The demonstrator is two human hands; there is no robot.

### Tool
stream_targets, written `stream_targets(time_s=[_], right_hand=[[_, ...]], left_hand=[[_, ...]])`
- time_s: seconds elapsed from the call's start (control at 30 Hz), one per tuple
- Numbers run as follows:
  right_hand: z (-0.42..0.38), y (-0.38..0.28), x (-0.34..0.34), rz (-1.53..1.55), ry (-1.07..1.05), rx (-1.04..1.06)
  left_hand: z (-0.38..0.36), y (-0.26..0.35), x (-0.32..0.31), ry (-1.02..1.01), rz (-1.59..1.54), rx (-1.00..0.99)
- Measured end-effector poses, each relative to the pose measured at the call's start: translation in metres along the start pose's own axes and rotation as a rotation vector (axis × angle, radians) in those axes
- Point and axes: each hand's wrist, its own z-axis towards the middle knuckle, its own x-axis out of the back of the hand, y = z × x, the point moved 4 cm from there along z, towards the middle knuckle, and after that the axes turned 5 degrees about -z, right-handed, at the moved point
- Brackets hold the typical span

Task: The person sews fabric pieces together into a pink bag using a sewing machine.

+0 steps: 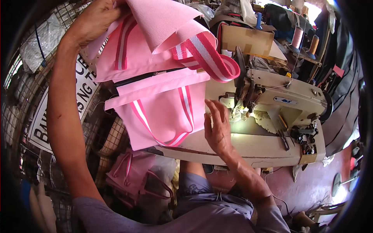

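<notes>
Raised at the upper left, my left hand (95,21) grips the top of a pink fabric bag piece (163,105), its fingertips partly hidden by the cloth. The piece hangs over the left end of the sewing table, with a dark zipper strip across it and pink-and-white striped straps (185,105). One strap loops out toward the sewing machine (287,93). My right hand (218,126) is beside the lower right edge of the fabric, fingers apart and holding nothing, left of the lit needle area.
Scissors (283,139) lie on the machine bed (252,143). Thread spools (297,37) stand behind the machine, near a cardboard box (246,40). More pink bags (130,173) are low at the left, beside a wire grille and a lettered sign (39,134).
</notes>
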Motion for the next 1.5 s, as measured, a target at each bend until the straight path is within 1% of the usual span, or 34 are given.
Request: stream_targets(time_s=[0.07, 0.1, 0.13, 0.17, 0.27, 0.3, 0.33, 0.37, 0.4, 0.43, 0.47, 0.53, 0.57, 0.63, 0.7, 0.77, 0.83, 0.87, 0.9, 0.93, 0.97, 1.0, 1.03, 1.07, 1.1, 1.13, 1.17, 1.23, 1.3, 1.37, 1.43, 1.47, 1.5], right_hand=[[0.015, -0.003, 0.002, -0.213, 0.08, 0.254], [0.022, -0.005, 0.002, -0.319, 0.12, 0.379], [0.031, -0.005, 0.001, -0.391, 0.104, 0.452], [0.041, -0.01, 0.002, -0.429, 0.122, 0.503], [0.066, -0.024, 0.004, -0.554, 0.151, 0.655], [0.07, -0.025, 0.004, -0.605, 0.144, 0.703], [0.074, -0.026, 0.007, -0.661, 0.113, 0.757], [0.076, -0.026, 0.01, -0.624, 0.081, 0.79], [0.079, -0.023, 0.01, -0.598, 0.024, 0.792], [0.082, -0.02, 0.009, -0.573, -0.034, 0.791], [0.085, -0.017, 0.006, -0.612, -0.045, 0.881], [0.083, -0.015, 0.011, -0.379, -0.182, 0.787], [0.081, -0.02, 0.015, -0.302, -0.218, 0.758], [0.08, -0.055, 0.039, -0.173, -0.247, 0.702], [0.085, -0.108, 0.072, -0.096, -0.244, 0.683], [0.092, -0.154, 0.102, -0.067, -0.235, 0.657], [0.102, -0.167, 0.113, -0.095, -0.258, 0.568], [0.108, -0.167, 0.113, -0.116, -0.277, 0.511], [0.114, -0.157, 0.104, -0.186, -0.303, 0.436], [0.121, -0.146, 0.095, -0.26, -0.332, 0.364], [0.123, -0.123, 0.077, -0.283, -0.317, 0.374], [0.126, -0.096, 0.057, -0.302, -0.411, 0.301], [0.126, -0.066, 0.033, -0.279, -0.507, 0.182], [0.122, -0.025, 0.002, -0.281, -0.53, 0.16], [0.113, 0.015, -0.028, -0.317, -0.605, 0.116], [0.094, 0.065, -0.06, -0.296, -0.636, 0.04], [0.077, 0.084, -0.073, -0.407, -0.502, 0.119], [0.037, 0.094, -0.079, -0.622, -0.233, 0.281], [0.016, 0.077, -0.071, -0.561, -0.21, 0.402], [-0.007, 0.065, -0.061, -0.492, -0.26, 0.429], [-0.032, 0.063, -0.059, -0.424, -0.362, 0.438], [-0.038, 0.063, -0.059, -0.369, -0.469, 0.4], [-0.04, 0.066, -0.06, -0.359, -0.465, 0.315]], left_hand=[[-0.005, 0.003, 0.002, 0.002, 0.003, -0.045], [-0.005, 0.001, 0.004, -0.019, -0.064, -0.07], [-0.004, -0.004, 0.007, -0.04, -0.131, -0.094], [-0.004, -0.005, 0.009, -0.059, -0.197, -0.12], [-0.011, 0.006, 0.016, -0.062, -0.181, -0.103], [-0.015, 0.013, 0.016, -0.029, -0.155, -0.116], [-0.019, 0.022, 0.013, 0.006, -0.131, -0.127], [-0.023, 0.029, 0.014, 0.041, -0.105, -0.138], [-0.023, 0.029, 0.022, 0.047, -0.057, -0.053], [-0.027, 0.033, 0.025, 0.055, -0.019, -0.076], [-0.032, 0.037, 0.025, 0.062, 0.017, -0.1], [-0.033, 0.04, 0.03, 0.089, 0.127, -0.128], [-0.035, 0.038, 0.032, 0.092, 0.054, -0.128], [-0.037, 0.036, 0.034, 0.1, -0.087, -0.13], [-0.04, 0.044, 0.032, 0.149, -0.055, -0.113], [-0.035, 0.048, 0.025, 0.14, -0.054, -0.098], [-0.023, 0.045, 0.016, 0.07, -0.089, -0.086], [-0.006, 0.026, 0.02, -0.058, 0.017, -0.188], [0.007, 0.013, 0.013, -0.127, 0.006, -0.113], [0.022, -0.011, 0.001, -0.166, 0.033, 0.002], [0.03, -0.017, -0.022, -0.172, 0.138, 0.067], [0.052, -0.051, -0.031, -0.38, 0.148, 0.133], [0.087, -0.188, -0.044, -0.397, 0.937, -0.166], [0.085, -0.213, -0.085, -0.19, 0.771, -0.326], [0.081, -0.209, -0.12, 0.012, 0.591, -0.472], [0.063, -0.172, -0.148, -0.152, 0.652, -0.125], [0.055, -0.182, -0.172, -0.169, 0.657, 0.021], [0.038, -0.202, -0.201, -0.19, 0.587, -0.011], [0.028, -0.203, -0.21, -0.144, 0.529, -0.017], [0.02, -0.195, -0.214, -0.101, 0.473, -0.042], [0.016, -0.177, -0.208, -0.045, 0.43, -0.087], [0.016, -0.169, -0.206, -0.009, 0.409, -0.088], [0.015, -0.16, -0.202, -0.012, 0.369, -0.056]])
